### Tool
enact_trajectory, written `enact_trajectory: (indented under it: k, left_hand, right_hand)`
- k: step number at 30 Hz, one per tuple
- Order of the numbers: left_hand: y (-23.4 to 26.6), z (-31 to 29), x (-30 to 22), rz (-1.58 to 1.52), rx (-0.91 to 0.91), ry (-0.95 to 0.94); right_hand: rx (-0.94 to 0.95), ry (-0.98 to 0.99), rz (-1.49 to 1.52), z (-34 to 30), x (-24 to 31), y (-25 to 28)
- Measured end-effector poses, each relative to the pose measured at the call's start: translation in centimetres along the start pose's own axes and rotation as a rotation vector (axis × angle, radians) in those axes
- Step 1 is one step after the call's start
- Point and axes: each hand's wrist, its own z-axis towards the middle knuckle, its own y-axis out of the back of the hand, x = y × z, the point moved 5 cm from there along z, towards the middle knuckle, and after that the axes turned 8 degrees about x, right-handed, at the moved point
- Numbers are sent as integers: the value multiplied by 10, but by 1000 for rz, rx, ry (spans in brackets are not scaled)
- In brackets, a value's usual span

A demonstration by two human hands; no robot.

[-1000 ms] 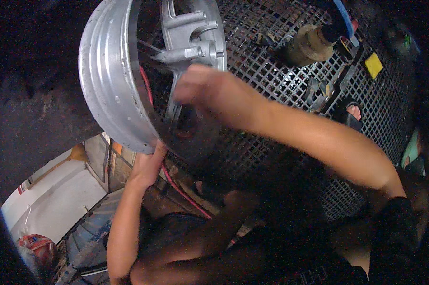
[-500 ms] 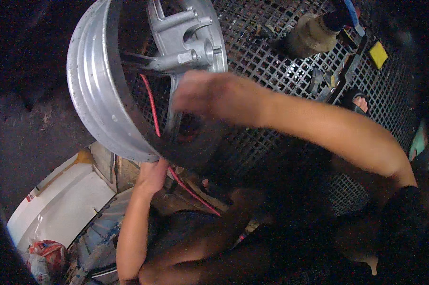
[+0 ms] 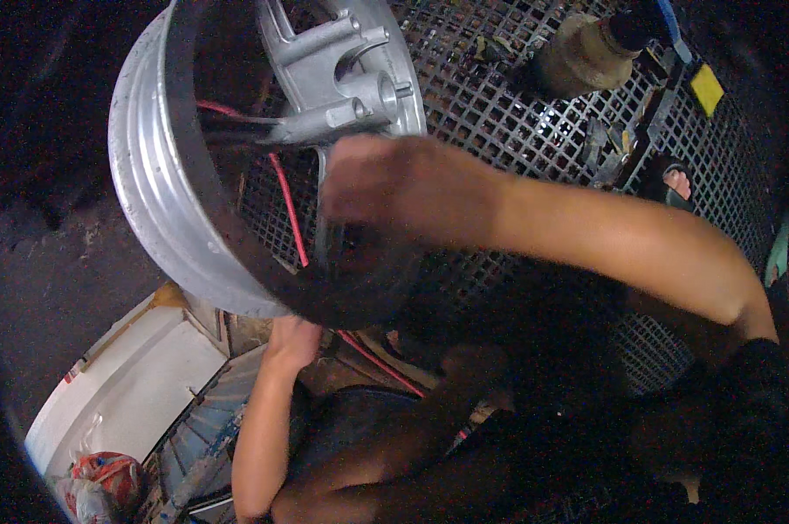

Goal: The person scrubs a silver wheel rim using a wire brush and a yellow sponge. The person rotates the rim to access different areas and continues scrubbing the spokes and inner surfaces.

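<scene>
Curled up and blurry in the head view, the right hand (image 3: pixel 394 182) is in front of the big silver wheel (image 3: pixel 141 166), and I cannot tell if it grips anything. At the wheel's low edge is the left hand (image 3: pixel 297 339), but its fingers are hidden, so I cannot tell how they close. The wheel stands tilted at the top, partly cut off, with the grate (image 3: pixel 525 144) behind it. A red cord (image 3: pixel 286 205) shows through the gap below a spoke (image 3: pixel 312 125). I think the step in hand is some work on the wheel's inner side, while the left hand steadies it. The next move seems to call for a steady wheel and care not to bump knuckles on the spoke.
</scene>
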Motion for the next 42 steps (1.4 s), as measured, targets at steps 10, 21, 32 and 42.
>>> enact_trajectory:
  k: [10, 21, 32, 42]
  left_hand:
    - [-8, -8, 4, 406, 92, -122]
    - [-13, -8, -4, 234, 69, -122]
    - [-13, -2, -12, 182, 165, 6]
    - [-18, 3, 11, 211, -40, -284]
  right_hand:
    - [20, 11, 68, -1, -20, 5]
    - [45, 2, -8, -4, -16, 6]
    - [177, 16, 80, -3, -17, 10]
    - [-2, 96, 28, 2, -20, 10]
